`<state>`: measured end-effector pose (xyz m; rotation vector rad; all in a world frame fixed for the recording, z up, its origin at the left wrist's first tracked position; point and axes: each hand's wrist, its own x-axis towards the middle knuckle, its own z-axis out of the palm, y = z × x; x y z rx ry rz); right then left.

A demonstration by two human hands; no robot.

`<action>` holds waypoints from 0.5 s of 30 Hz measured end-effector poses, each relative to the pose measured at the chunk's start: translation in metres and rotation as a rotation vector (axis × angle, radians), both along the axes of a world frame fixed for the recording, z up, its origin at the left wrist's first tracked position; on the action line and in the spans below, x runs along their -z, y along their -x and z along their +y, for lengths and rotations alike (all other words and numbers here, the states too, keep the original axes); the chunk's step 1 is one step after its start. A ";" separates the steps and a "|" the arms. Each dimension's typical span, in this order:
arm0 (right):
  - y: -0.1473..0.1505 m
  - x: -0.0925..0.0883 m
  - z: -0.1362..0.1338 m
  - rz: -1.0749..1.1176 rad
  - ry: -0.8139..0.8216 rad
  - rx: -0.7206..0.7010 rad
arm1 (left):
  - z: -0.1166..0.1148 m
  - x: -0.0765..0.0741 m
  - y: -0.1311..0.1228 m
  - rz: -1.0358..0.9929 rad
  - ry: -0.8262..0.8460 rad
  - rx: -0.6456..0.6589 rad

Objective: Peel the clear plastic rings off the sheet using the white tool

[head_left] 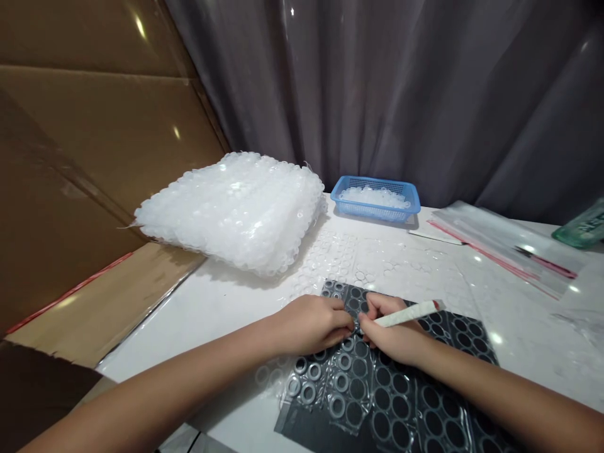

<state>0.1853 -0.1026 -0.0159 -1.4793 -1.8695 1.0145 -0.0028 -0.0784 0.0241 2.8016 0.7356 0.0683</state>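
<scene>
Tabletop (226, 321): white, your black sheet (455, 402) lay right under your hands.
Left hand (311, 326): curled on it, couldn't tell if pinching.
Right hand (391, 333): gripped a white stick (408, 313).
Handling: looked light, floppy; best taken by its edge.

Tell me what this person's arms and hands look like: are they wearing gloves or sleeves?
The left hand and right hand are bare, with no gloves. The left arm and right arm show no sleeves, and no watch or bracelet appears on the visible forearms.
</scene>
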 end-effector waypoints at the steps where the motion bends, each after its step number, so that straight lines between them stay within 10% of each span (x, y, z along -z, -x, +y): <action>1: 0.000 -0.001 0.000 -0.008 0.002 -0.002 | 0.000 0.001 0.000 0.001 -0.004 0.006; 15: -0.004 -0.003 -0.005 -0.029 -0.010 -0.032 | 0.017 -0.004 0.013 -0.369 0.457 -0.200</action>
